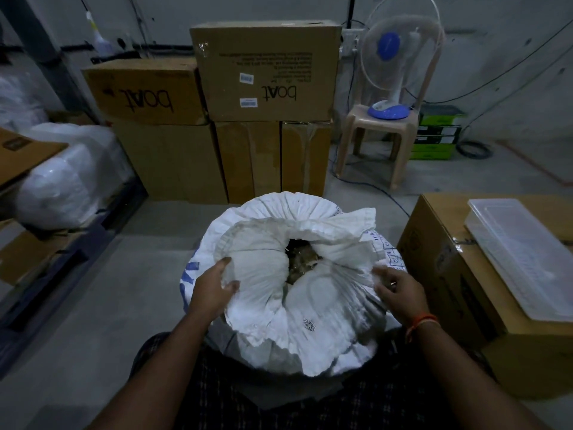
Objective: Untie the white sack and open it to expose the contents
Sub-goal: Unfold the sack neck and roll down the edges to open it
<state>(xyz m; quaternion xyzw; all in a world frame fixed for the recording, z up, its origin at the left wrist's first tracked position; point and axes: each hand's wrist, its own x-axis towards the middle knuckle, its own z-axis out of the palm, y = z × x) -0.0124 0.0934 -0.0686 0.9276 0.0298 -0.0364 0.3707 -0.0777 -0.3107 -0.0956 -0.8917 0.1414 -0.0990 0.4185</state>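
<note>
Nearest, the left hand (214, 288) has thumb and fingers spread and curled over a fold at the left rim of the white sack (288, 290), while the right hand (398, 290) pinches bunched cloth at the right rim. The sack stands upright on the floor between the person's knees, its mouth loosened to a small dark gap showing brownish contents (299, 259). Pulling unevenly could, I judge, tip the sack toward the stacked cardboard boxes (263, 97) behind and spill it, or let the folds slump back over the gap.
</note>
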